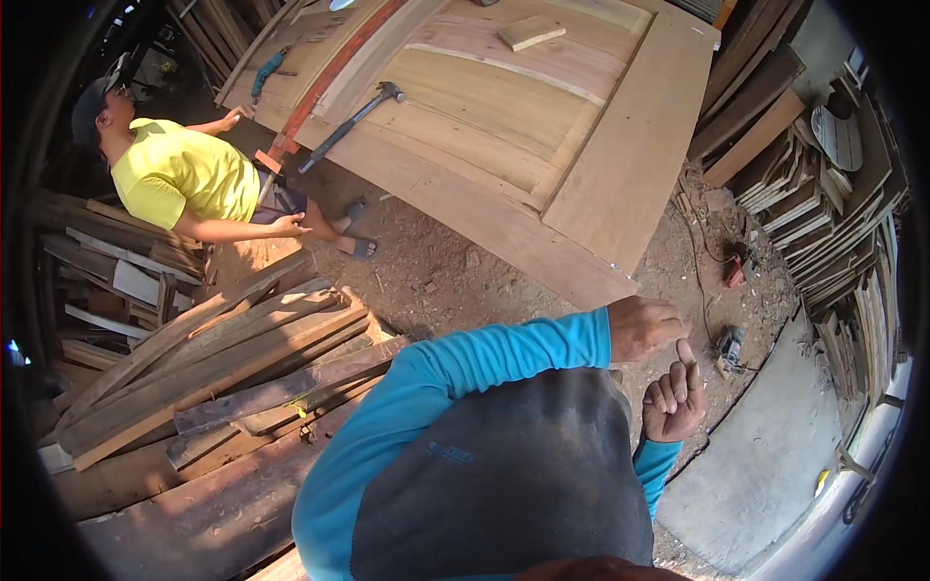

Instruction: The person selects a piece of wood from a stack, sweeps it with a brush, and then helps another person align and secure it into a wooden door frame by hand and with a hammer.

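My left hand (644,326) reaches across my chest in a blue sleeve, fingers curled loosely down with nothing seen in them. Just below it my right hand (675,395) is curled with the index finger pointing up, also holding nothing visible. The two hands are close together but apart, above the dirt floor near the corner of a large pale wooden door panel (620,165). On that panel lie a hammer (354,121) and a small wood block (531,32).
A person in a yellow shirt (184,174) sits at the panel's left edge by a red bar clamp (320,87). Rough planks (223,358) are piled at the left, stacked boards (823,213) at the right. A small power tool (728,347) lies on the dirt beside a concrete slab (765,455).
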The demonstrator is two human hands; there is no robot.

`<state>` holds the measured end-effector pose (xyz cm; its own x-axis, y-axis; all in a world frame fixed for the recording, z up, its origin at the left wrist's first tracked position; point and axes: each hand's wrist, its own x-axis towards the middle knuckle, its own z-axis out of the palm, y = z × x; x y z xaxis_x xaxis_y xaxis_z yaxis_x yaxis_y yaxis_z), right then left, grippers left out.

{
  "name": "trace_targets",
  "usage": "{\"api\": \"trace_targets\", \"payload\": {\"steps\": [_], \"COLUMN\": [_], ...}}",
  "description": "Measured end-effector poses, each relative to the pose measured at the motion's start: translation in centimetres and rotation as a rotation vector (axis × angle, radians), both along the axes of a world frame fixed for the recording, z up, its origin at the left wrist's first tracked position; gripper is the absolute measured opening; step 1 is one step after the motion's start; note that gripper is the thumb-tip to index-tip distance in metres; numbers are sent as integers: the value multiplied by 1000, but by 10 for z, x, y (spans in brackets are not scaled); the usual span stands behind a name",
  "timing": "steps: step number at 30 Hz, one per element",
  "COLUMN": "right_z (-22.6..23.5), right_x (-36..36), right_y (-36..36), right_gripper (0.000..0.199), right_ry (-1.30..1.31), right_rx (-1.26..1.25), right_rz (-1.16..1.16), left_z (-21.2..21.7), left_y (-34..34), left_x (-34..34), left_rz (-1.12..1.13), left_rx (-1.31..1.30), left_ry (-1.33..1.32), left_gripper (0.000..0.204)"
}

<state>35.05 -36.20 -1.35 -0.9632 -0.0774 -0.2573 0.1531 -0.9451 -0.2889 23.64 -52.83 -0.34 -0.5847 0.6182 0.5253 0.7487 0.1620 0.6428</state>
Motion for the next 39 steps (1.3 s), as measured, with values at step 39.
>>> {"api": "trace_targets", "payload": {"steps": [39], "right_z": [-21], "right_x": [-53], "right_y": [65], "right_gripper": [43], "right_ry": [122], "right_rx": [647], "right_rz": [690], "left_z": [-59], "left_y": [-11], "left_x": [73], "left_rz": [963], "left_rx": [67], "left_ry": [-595], "left_gripper": [14]}}
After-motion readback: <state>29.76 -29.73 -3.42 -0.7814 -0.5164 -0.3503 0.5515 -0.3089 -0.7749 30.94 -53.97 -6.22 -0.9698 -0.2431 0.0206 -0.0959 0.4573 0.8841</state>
